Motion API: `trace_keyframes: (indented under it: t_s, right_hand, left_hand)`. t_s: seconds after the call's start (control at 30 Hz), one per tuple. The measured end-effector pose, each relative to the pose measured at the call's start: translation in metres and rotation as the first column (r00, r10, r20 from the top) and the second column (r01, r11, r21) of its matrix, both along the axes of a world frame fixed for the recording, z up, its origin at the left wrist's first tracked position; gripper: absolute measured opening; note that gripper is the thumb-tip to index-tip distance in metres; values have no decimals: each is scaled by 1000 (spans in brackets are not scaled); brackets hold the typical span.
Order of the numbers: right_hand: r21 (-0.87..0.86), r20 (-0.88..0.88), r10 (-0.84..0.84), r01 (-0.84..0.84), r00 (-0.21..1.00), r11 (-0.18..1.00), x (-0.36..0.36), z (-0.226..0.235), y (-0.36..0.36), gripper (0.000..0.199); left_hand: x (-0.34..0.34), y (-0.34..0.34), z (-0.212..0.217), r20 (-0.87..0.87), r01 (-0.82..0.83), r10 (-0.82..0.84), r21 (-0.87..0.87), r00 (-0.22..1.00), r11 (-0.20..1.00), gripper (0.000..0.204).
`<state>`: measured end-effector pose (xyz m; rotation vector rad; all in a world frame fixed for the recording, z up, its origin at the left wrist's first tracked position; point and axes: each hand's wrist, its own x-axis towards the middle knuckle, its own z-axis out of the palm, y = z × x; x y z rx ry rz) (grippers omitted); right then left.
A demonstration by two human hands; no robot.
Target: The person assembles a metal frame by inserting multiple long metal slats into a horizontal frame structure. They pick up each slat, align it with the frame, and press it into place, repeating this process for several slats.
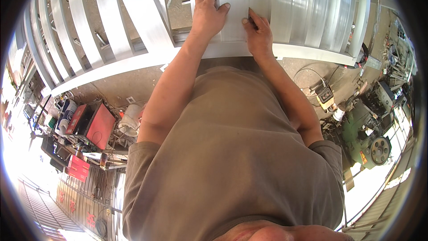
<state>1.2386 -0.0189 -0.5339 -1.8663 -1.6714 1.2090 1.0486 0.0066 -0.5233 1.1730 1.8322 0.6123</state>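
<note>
A large silvery metal frame [133, 64] with several flat slats lies in front of me, above a concrete floor. My left hand [208, 14] rests flat on one upright slat [234, 4], fingers spread and the forefinger pointing up along it. My right hand [258, 35] is just to the right, on the same slat close to the frame's bottom rail. Its fingers are curled around a thin dark stick [253, 21], whose tip touches the metal. The two hands are almost side by side. My brown shirt fills the lower middle of the view.
A red box-shaped machine [96, 125] and a white container [129, 120] stand on the floor at the left among clutter. A green machine [370, 138] with a wheel is at the right. A small yellow and black device [325, 96] with cables lies near the frame's right end.
</note>
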Motion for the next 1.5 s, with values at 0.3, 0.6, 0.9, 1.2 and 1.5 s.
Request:
trace_keyframes:
  t_s: [0.3,0.6,0.9,1.2,1.5]
  right_hand:
    - [79,27,-32,30,999,996,2,-8,-3,42]
    - [-41,-14,-23,23,1000,999,-2,1,4,45]
    - [85,93,-12,4,996,996,-2,-4,-1,42]
    - [128,-255,-157,195,954,973,35,55,-23,36]
    - [-19,-256,446,-466,858,885,-103,104,-23,52]
  left_hand:
    - [1,-2,0,2,1,-1,6,1000,1000,76]
    - [-1,2,0,-8,-1,1,4,1000,1000,76]
    - [4,0,4,-28,-18,18,-7,999,1000,76]
    - [-26,-34,61,17,-226,226,143,974,964,68]
    - [-126,-102,107,-11,-586,585,-12,811,811,90]
